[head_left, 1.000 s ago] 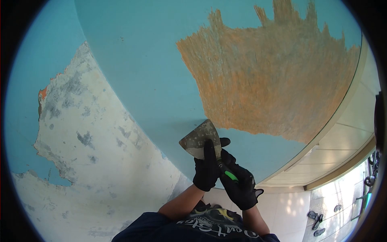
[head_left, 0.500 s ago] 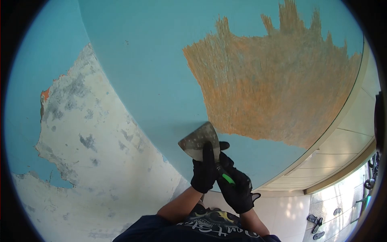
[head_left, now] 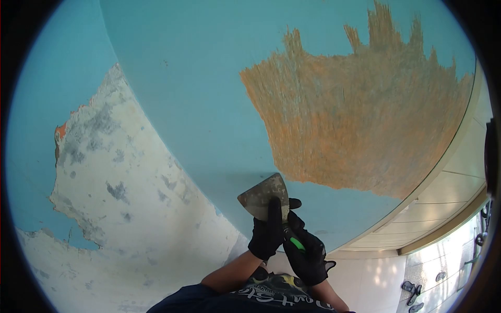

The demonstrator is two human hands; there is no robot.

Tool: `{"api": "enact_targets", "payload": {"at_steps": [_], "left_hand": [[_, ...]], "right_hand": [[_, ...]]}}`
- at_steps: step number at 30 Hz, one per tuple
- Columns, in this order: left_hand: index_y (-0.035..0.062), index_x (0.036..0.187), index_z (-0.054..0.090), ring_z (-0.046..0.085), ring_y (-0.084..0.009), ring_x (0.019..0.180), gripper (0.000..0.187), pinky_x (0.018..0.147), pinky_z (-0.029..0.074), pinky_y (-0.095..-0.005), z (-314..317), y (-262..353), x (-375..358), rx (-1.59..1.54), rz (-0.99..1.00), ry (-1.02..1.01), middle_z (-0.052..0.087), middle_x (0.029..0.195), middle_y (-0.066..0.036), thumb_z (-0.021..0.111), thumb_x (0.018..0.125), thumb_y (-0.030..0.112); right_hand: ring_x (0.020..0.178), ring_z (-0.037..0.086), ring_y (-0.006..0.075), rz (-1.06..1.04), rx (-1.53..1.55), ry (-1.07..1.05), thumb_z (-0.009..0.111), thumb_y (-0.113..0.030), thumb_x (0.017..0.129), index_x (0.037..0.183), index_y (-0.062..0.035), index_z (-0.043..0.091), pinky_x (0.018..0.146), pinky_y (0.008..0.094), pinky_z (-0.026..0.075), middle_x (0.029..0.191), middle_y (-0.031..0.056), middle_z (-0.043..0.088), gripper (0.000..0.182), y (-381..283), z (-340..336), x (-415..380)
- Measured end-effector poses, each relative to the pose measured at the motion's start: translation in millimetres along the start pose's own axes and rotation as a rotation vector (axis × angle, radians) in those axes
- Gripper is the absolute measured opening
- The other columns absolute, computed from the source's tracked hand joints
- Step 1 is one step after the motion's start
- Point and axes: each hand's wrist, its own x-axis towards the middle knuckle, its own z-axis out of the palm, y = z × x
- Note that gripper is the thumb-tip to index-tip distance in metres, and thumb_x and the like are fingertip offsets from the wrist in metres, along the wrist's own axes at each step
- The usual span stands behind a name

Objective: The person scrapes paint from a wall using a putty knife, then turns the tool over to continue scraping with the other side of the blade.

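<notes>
A paint scraper (head_left: 255,196) with a wide, stained metal blade and a black-and-green handle lies against the blue painted surface (head_left: 182,109). My right hand (head_left: 308,256), in a black glove, is wrapped round its handle. On the blade's face, my gloved left hand (head_left: 267,236) presses with a finger laid along the metal; part of its grip is hidden behind the blade. One blade corner reaches the lower left edge of a bare orange-brown patch (head_left: 360,122), which has streaky, jagged upper edges.
To the left, a wall (head_left: 141,203) shows whitish, grey-spotted plaster within torn blue paint. A pale curved edge (head_left: 443,164) bounds the surface on the right. Dark footwear (head_left: 412,292) lies on the bright floor at lower right.
The view has shifted, so the surface sits lower in it. Both hands and the scraper have moved slightly down, towards my body, keeping the same hold.
</notes>
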Motion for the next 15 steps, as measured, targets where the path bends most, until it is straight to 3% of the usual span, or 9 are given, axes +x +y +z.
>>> {"api": "enact_targets", "payload": {"at_steps": [6,15], "left_hand": [[-0.0062,0.113,0.059,0.065,-0.0205,0.061,0.052,0.06,0.057,-0.0365,8.5,7.2,-7.7,-0.056,-0.016,-0.024,0.064,0.07,-0.009,0.049,0.106,0.044],[-0.0062,0.114,0.06,0.066,-0.0205,0.063,0.052,0.057,0.056,-0.0332,5.4,4.5,-6.2,-0.062,0.0,-0.036,0.064,0.069,-0.009,0.048,0.107,0.044]], "right_hand": [[0.088,0.074,0.0225,0.088,0.044,-0.018,0.074,-0.006,0.086,0.123,0.0006,0.068,0.075,0.0323,0.056,0.103,0.0174,0.075,0.038,2.9,-0.3,-10.9],[0.087,0.075,0.0243,0.008,0.038,0.018,0.075,-0.006,0.085,0.123,0.0004,0.068,0.075,0.0332,0.056,0.101,0.0175,0.075,0.04,4.0,0.1,-9.4]]}}
